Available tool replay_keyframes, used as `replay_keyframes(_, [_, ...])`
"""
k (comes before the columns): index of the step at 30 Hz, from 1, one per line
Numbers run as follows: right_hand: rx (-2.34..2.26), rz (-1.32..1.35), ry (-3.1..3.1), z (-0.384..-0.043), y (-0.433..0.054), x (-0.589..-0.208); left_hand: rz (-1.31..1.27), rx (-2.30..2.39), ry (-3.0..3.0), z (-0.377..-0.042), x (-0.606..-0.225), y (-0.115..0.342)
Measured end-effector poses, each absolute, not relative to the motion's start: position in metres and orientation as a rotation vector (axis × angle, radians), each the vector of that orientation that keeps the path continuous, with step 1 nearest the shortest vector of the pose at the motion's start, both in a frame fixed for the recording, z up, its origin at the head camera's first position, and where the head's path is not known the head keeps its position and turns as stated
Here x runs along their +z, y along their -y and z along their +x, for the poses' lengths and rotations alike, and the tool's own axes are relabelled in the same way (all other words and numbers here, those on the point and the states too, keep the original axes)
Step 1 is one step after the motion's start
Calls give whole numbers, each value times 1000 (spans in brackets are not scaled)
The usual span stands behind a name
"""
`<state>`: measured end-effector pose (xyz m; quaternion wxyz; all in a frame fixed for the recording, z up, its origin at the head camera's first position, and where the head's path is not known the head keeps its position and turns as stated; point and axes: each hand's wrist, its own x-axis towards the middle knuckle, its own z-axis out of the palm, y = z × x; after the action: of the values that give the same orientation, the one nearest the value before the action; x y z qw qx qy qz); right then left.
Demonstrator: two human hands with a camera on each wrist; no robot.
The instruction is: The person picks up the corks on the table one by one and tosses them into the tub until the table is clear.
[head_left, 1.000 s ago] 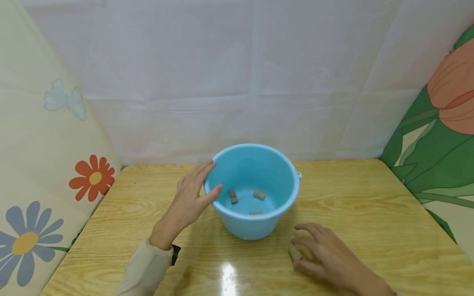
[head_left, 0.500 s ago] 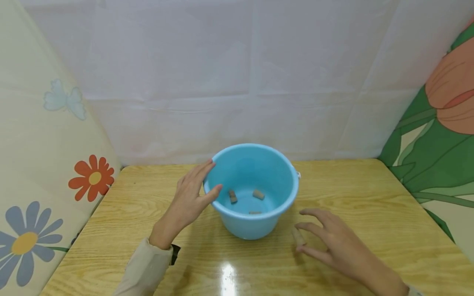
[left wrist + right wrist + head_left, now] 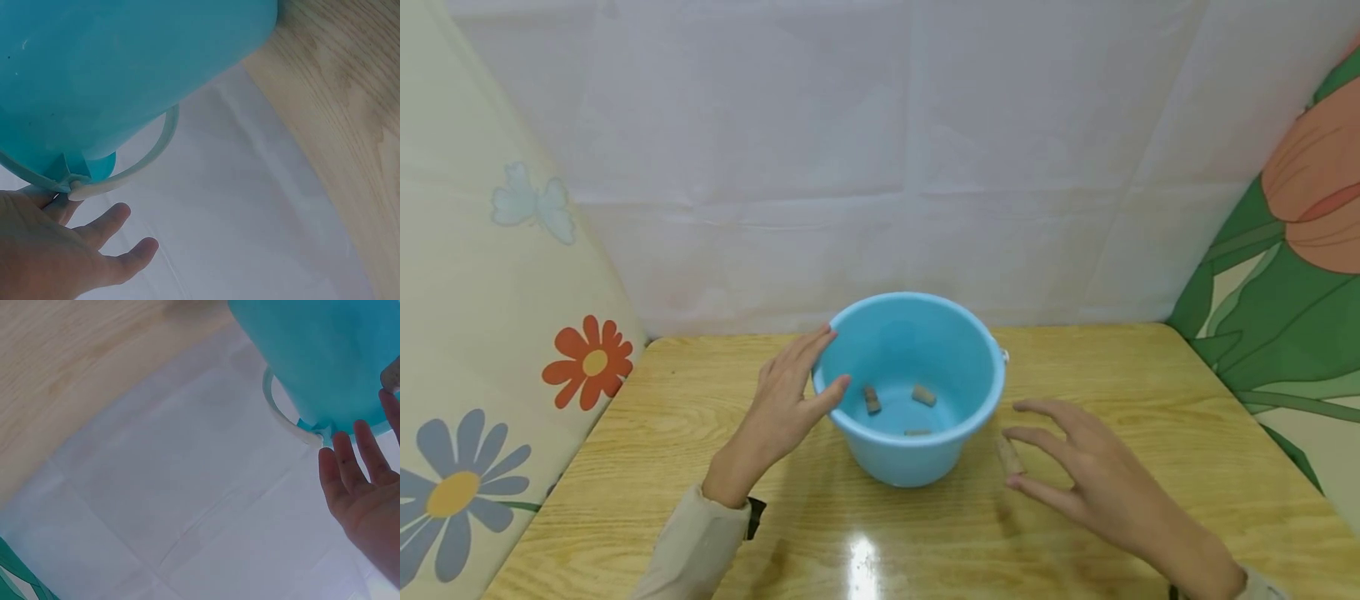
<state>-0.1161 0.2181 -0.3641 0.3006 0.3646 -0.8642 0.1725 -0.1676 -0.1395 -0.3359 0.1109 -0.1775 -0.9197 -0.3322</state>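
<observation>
In the head view a light blue bucket [image 3: 907, 458] stands upright on the wooden table, several small tan cork pieces [image 3: 924, 395] lying on its floor. My left hand [image 3: 786, 396] rests on its left rim, fingers fairly straight and thumb reaching over the edge. The left wrist view shows that hand [image 3: 56, 244] beside the handle joint, two fingers clear of the bucket. My right hand [image 3: 1090, 475] pinches a cork [image 3: 1011, 457] between thumb and fingertips, above the table and right of the bucket. The right wrist view catches part of this cork [image 3: 391, 376] at its edge.
The bucket's pale handle [image 3: 147, 159] hangs down behind it. A white cloth backdrop [image 3: 910, 167] rises behind the table [image 3: 1150, 400]. Flower-printed panels [image 3: 1285, 333] flank both sides.
My right hand has lifted the cork from the table and moved slightly up and away from me, beside the bucket. My left hand and the bucket have stayed put.
</observation>
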Motion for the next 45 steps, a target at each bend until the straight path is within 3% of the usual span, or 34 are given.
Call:
replay_keyframes(21, [599,880,2267,-121,-203,-335,-524,-981,2705,-169,-338,140])
replay_keyframes(45, [674,841,2231,-146,-180,-334,-529,-985,2695,-170,-337,139])
